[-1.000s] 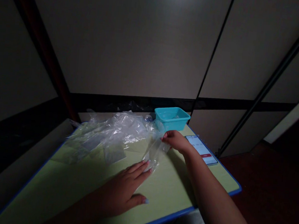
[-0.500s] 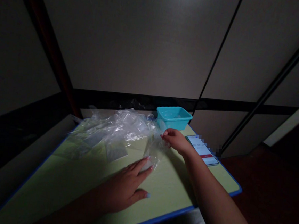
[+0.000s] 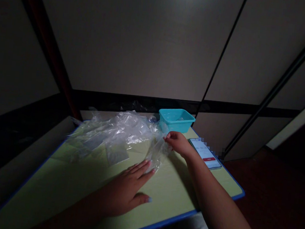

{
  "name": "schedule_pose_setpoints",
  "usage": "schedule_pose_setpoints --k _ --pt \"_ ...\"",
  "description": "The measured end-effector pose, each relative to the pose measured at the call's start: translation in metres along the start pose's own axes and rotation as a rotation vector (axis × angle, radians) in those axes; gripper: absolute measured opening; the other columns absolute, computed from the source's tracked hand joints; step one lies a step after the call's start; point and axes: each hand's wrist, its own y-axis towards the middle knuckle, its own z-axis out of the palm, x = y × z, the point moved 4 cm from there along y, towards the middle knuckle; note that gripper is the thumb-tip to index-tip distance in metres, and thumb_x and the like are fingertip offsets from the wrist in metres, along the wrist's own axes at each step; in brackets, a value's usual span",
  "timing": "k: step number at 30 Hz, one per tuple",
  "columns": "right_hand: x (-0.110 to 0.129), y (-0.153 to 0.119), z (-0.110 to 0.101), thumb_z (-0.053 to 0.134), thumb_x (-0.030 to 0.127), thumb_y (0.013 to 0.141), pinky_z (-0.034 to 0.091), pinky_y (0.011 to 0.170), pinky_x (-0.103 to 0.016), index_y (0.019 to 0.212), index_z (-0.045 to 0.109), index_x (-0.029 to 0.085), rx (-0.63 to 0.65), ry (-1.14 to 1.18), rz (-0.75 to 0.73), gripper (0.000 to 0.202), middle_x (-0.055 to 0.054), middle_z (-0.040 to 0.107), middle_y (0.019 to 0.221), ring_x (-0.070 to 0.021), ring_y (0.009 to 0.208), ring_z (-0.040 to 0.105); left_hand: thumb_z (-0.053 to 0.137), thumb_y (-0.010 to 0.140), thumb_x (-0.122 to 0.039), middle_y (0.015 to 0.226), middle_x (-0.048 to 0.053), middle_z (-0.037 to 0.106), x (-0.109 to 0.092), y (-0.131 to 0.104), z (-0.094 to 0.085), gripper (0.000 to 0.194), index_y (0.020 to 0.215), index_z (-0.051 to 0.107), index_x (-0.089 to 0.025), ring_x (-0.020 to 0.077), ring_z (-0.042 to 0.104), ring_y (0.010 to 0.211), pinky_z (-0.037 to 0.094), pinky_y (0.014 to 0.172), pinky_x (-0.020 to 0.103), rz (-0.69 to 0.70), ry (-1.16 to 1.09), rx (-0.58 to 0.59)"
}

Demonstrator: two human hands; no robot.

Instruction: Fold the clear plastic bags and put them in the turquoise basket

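A clear plastic bag lies between my two hands on the pale green table. My left hand rests flat with its fingers spread, the fingertips on the near end of the bag. The far end of the bag is pinched in the fingers of my right hand, a little above the table. Left of the bag spreads a large heap of crumpled clear plastic bags. One flat bag lies at the near side of that heap.
A turquoise basket stands at the back edge, just beyond my right hand. A phone with a lit screen lies at the right edge, beside my right forearm. Behind the table rise cabinet panels.
The bag between my hands looks slightly more raised and gathered. Both hands hold nearly the same places, while the whole view has shifted slightly.
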Motion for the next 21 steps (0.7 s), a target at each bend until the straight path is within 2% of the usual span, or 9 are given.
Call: schedule_pose_setpoints --k 8,14,18,21 --pt "0.001 0.0 0.002 0.057 0.031 0.067 0.033 0.04 -0.02 0.058 0.044 0.019 -0.078 0.135 0.072 0.02 0.005 0.045 0.047 -0.008 0.04 0.04 0.044 0.085 -0.053 0.149 0.01 0.01 0.001 0.001 0.003 0.071 0.142 0.02 -0.018 0.0272 0.01 0.136 0.021 0.109 0.044 0.025 -0.021 0.005" --pt "0.014 -0.008 0.005 0.064 0.039 0.062 0.027 0.043 -0.019 0.057 0.047 0.017 -0.138 0.178 0.006 0.028 0.005 0.045 0.049 -0.0064 0.045 0.037 0.047 0.086 -0.047 0.15 0.007 0.007 0.004 0.001 0.004 0.07 0.143 0.016 -0.023 0.0275 0.011 0.136 0.021 0.11 0.044 0.02 -0.024 -0.005" --pt "0.016 -0.013 0.012 0.062 0.047 0.064 0.035 0.049 -0.021 0.065 0.048 0.017 -0.068 0.333 0.118 0.034 0.0 0.056 0.064 -0.0108 0.057 0.05 0.044 0.086 -0.051 0.15 0.006 0.004 0.007 0.003 0.004 0.072 0.143 0.011 -0.025 0.0286 0.009 0.136 0.02 0.109 0.046 0.035 -0.009 -0.011" --pt "0.015 -0.018 0.018 0.061 0.05 0.069 0.043 0.063 -0.026 0.077 0.054 0.017 0.053 0.404 0.22 0.034 -0.005 0.063 0.088 -0.0171 0.082 0.058 0.042 0.086 -0.052 0.15 0.007 0.006 0.007 0.003 0.003 0.07 0.143 0.014 -0.024 0.0286 0.01 0.136 0.021 0.109 0.047 0.028 -0.002 -0.009"
